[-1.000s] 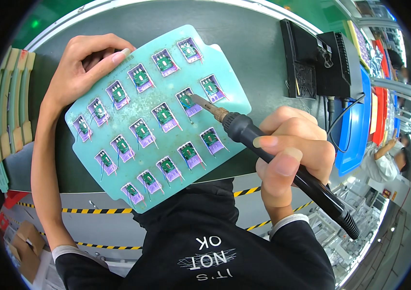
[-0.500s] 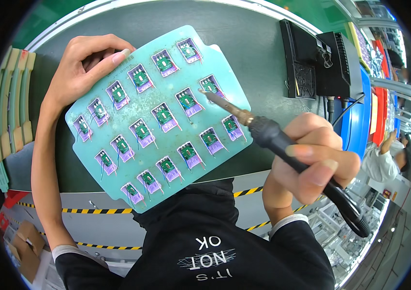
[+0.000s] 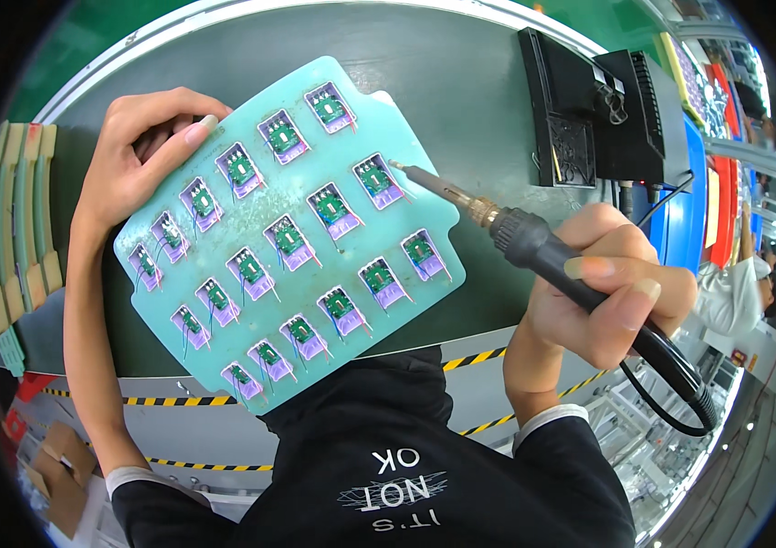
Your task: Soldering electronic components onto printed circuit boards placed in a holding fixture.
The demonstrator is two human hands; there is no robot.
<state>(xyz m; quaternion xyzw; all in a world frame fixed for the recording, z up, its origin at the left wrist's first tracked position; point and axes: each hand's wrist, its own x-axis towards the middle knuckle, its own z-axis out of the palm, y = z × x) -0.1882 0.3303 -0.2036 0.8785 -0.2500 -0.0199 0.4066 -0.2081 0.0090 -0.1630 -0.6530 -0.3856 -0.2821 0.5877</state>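
Observation:
My left hand point(image 3: 151, 155) pinches the upper left edge of a teal tray point(image 3: 224, 228), thumb on top and fingers underneath. The tray is tilted, its near corner by my dark top. Set in its pockets are several small purple housings, each with a green circuit board point(image 3: 379, 176) and thin wires. In my right hand point(image 3: 612, 288) is a soldering iron point(image 3: 534, 247), gripped by its black handle like a pen. Its metal tip points left, over the tray beside a circuit board in the right part; I cannot tell whether it touches.
Stacked curved teal and cream trays point(image 3: 18, 228) stand at the left of the dark workbench point(image 3: 461, 110). At the back right sit a black holder point(image 3: 557, 110) and a black box point(image 3: 634, 119) with cables. Blue and red bins are beyond. The iron's cord hangs at the right.
The tray and my left hand have shifted left and slightly toward me. The soldering iron has moved a little right, its tip now nearer the tray's right edge.

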